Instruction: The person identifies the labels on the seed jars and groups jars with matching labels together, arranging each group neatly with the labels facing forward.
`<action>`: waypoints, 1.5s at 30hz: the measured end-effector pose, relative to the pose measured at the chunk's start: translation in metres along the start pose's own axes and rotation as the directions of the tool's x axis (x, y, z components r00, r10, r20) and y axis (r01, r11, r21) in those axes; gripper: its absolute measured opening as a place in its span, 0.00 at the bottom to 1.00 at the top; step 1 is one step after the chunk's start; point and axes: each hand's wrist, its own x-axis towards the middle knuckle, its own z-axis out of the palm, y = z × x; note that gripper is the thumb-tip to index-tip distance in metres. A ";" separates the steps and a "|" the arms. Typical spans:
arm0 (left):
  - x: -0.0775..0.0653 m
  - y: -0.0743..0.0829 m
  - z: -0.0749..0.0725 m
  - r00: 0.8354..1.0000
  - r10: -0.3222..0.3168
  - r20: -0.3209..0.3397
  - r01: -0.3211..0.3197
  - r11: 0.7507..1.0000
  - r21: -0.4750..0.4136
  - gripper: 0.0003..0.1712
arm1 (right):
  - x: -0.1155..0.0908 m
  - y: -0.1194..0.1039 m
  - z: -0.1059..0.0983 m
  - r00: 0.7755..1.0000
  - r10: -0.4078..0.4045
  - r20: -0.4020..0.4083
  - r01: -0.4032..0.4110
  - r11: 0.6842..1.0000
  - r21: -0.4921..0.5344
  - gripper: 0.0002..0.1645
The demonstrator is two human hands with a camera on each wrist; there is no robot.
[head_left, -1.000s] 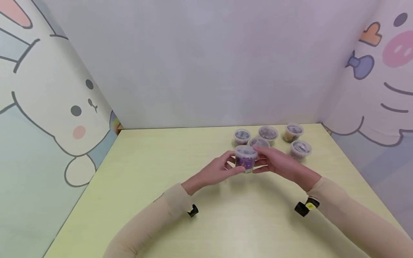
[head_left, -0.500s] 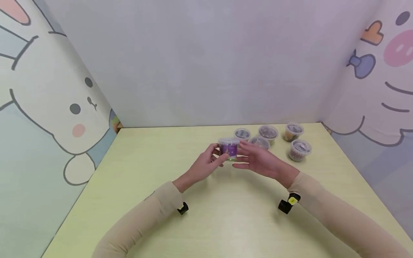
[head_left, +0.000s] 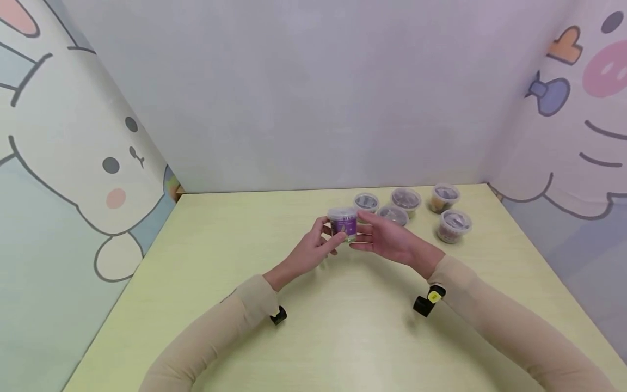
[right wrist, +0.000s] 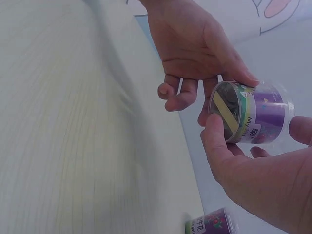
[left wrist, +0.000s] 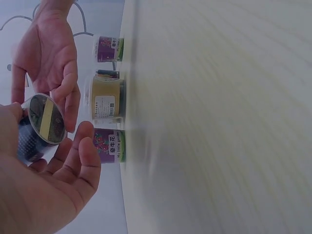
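A small clear plastic tub [head_left: 344,225] with a lid and a purple label is held up over the table between both hands. My left hand [head_left: 305,253] grips its left side, thumb across the front of the label. From the right, my right hand [head_left: 394,240] holds it with the thumb at the lid; in the right wrist view its index finger reaches the base of the tub [right wrist: 263,114]. The lower fingers of the right hand extend away from the tub. The left wrist view shows the dark base of the tub [left wrist: 47,118] crossed by a yellow strip.
Several similar lidded tubs stand at the back right of the pale wooden table [head_left: 220,234], among them a front right tub [head_left: 453,226] and a far right tub [head_left: 443,198]. A white wall [head_left: 294,109] rises behind the table, with cartoon-printed side panels.
Both hands have carried the tub left and slightly up, away from the other tubs, mostly in the first half second. Since then the right hand has shifted slightly further left.
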 end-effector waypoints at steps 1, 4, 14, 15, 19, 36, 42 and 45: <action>0.000 0.000 0.000 1.000 -0.001 0.002 0.001 1.000 -0.002 0.38 | 0.000 -0.001 0.000 1.000 0.004 -0.004 -0.004 1.000 -0.002 0.28; 0.000 0.000 -0.001 1.000 -0.006 0.004 0.006 1.000 -0.005 0.38 | 0.001 -0.002 0.001 1.000 0.015 -0.010 -0.015 1.000 0.006 0.29; -0.001 -0.004 -0.004 1.000 -0.010 -0.002 0.010 1.000 0.006 0.39 | 0.006 0.000 0.003 1.000 0.007 0.003 -0.007 1.000 0.025 0.30; -0.001 -0.004 -0.005 1.000 -0.009 -0.001 0.009 1.000 0.006 0.39 | 0.006 0.000 0.003 1.000 0.006 0.002 -0.006 1.000 0.024 0.30; -0.002 -0.005 -0.006 1.000 -0.008 0.002 0.008 1.000 0.013 0.38 | 0.007 0.002 0.004 1.000 0.009 -0.010 -0.009 1.000 0.027 0.35; -0.011 -0.004 -0.016 0.999 0.033 0.030 -0.036 0.994 0.099 0.34 | 0.014 0.006 0.012 1.000 0.009 0.018 -0.009 1.000 -0.006 0.31; -0.009 -0.002 -0.018 1.000 0.027 -0.001 -0.027 0.996 0.083 0.32 | 0.013 0.001 0.015 1.000 0.012 0.012 -0.012 1.000 -0.022 0.33; -0.007 -0.002 -0.017 0.999 0.017 -0.029 -0.015 0.997 0.072 0.32 | 0.012 0.001 0.017 1.000 0.007 0.015 -0.007 1.000 -0.008 0.35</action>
